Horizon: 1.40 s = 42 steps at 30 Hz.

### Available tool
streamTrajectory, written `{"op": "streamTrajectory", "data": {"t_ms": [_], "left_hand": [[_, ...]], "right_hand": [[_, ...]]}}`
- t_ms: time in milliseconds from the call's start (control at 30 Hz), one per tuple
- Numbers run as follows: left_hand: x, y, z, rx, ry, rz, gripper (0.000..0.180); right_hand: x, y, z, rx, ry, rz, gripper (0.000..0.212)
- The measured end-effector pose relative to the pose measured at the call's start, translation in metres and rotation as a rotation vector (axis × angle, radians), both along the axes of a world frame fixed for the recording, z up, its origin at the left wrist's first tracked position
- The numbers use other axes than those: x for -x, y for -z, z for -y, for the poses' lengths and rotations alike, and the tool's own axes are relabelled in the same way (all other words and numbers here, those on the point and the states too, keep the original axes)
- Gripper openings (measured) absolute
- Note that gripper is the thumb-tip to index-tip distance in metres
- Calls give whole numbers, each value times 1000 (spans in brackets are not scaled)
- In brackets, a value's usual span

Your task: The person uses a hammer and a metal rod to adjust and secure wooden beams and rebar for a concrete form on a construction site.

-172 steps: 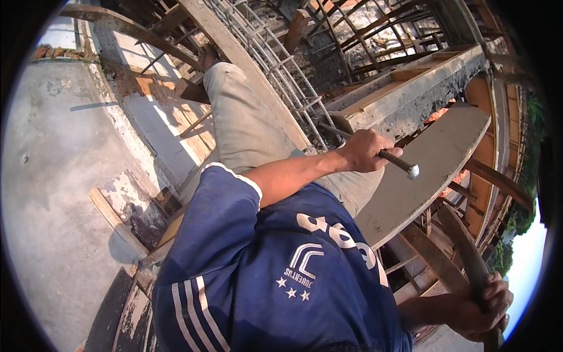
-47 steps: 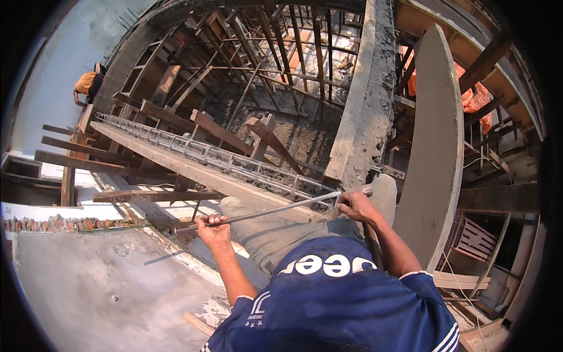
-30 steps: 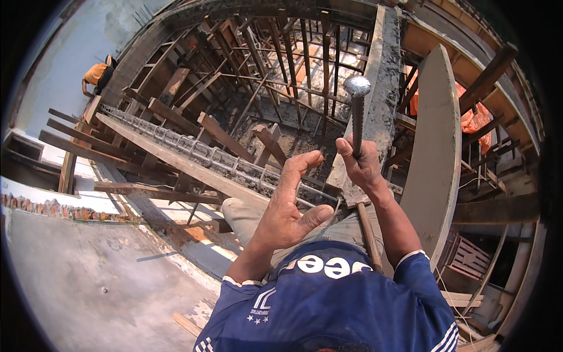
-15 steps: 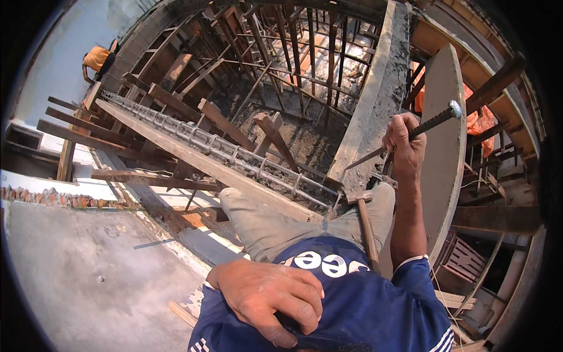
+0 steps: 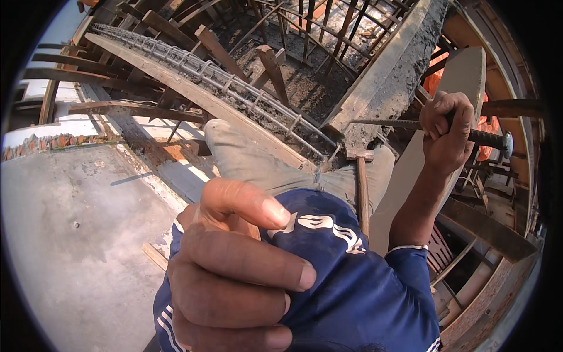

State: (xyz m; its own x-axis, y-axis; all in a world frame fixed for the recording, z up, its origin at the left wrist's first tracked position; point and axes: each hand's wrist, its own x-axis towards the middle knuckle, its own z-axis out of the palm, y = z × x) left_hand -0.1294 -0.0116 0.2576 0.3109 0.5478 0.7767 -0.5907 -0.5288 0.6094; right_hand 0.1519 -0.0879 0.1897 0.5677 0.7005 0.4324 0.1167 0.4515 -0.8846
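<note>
My right hand (image 5: 448, 129) is closed around a ribbed steel chisel (image 5: 484, 138), raised on the right. Its battered end sticks out to the right; its narrow end points left over the rough concrete beam (image 5: 375, 88). A hammer (image 5: 363, 188) with a wooden handle rests against my lap, its head at the beam's near end. My left hand (image 5: 234, 264) looms large in front of my blue shirt (image 5: 334, 264). Its fingers are loosely bent, the thumb is apart from them, and nothing shows in the grip.
A long wooden board (image 5: 193, 97) and a steel rebar cage (image 5: 217, 76) run beside my legs. Wooden props (image 5: 272, 70) stand in the deep space ahead. A grey concrete slab (image 5: 70, 234) spreads at left, and a curved grey panel (image 5: 460, 76) stands at right.
My left hand has risen from my chest towards the view, its thumb now apart. My right hand has shifted right, and the chisel lies flatter. The view has tilted down.
</note>
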Motion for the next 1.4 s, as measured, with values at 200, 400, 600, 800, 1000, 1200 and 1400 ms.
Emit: {"op": "streamTrajectory", "data": {"t_ms": [200, 400, 600, 800, 1000, 1200, 1400], "left_hand": [[1, 3, 4, 0, 192, 58, 10], [-40, 27, 23, 194, 300, 462, 9], [-31, 89, -31, -5, 672, -194, 46], [-46, 95, -87, 155, 443, -382, 43], [-44, 87, -91, 137, 428, -428, 49], [-57, 120, -86, 70, 421, -496, 55], [-47, 148, -89, 43, 343, -723, 66]], "right_hand": [[-43, 8, 29, -56, -181, -217, 32], [-42, 22, 48, -78, -119, -155, 31], [4, 16, 27, -47, -192, -37, 39], [49, -8, -5, 17, -94, 8, 52], [75, -5, -29, 87, -273, 82, 50], [88, 191, -61, 493, -175, 141, 34], [94, 240, -67, 495, -165, 81, 32]]}}
